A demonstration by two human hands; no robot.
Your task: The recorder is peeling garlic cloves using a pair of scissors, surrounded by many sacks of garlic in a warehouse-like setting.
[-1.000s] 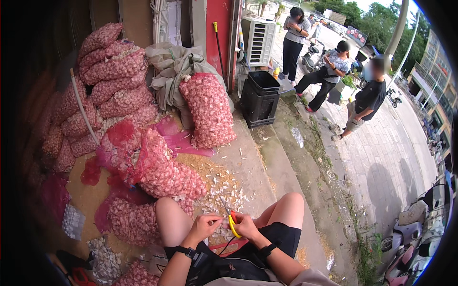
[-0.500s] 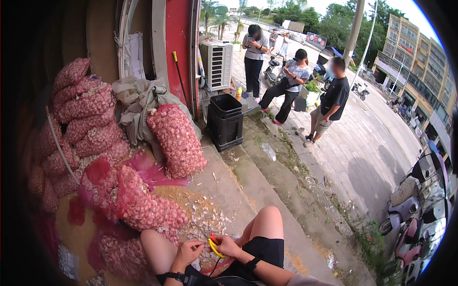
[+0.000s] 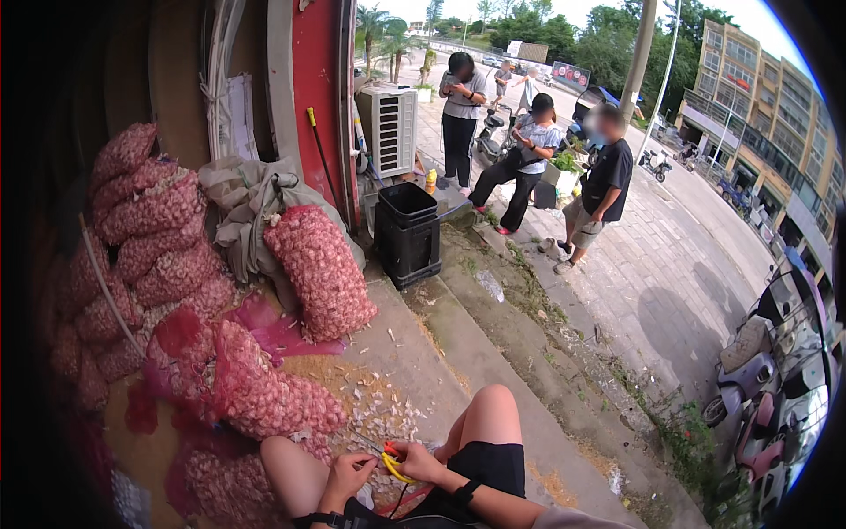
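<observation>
Low in front, between my bare knees, my right hand [image 3: 421,462] is closed round a pair of scissors [image 3: 397,473] with yellow and orange handles. A thin metal blade points away to the upper left. Beside it my left hand [image 3: 349,473] has thumb and fingers pinched together close to the handles; whatever it holds is too small to make out. Just beyond my left knee lies an open-looking red net sack of garlic [image 3: 280,401]. Pale garlic skins and trimmings [image 3: 388,407] litter the ground past my hands.
More garlic sacks [image 3: 163,203] are piled at the left, and one sack [image 3: 319,273] leans on grey sheeting [image 3: 256,198]. A black bin [image 3: 407,242] stands by the step edge. Three people [image 3: 520,167] are close by on the pavement; scooters [image 3: 749,388] are parked at right.
The whole view has shifted slightly, with the background sliding left and a little down. Both hands stay close together near the scissors, with little visible movement.
</observation>
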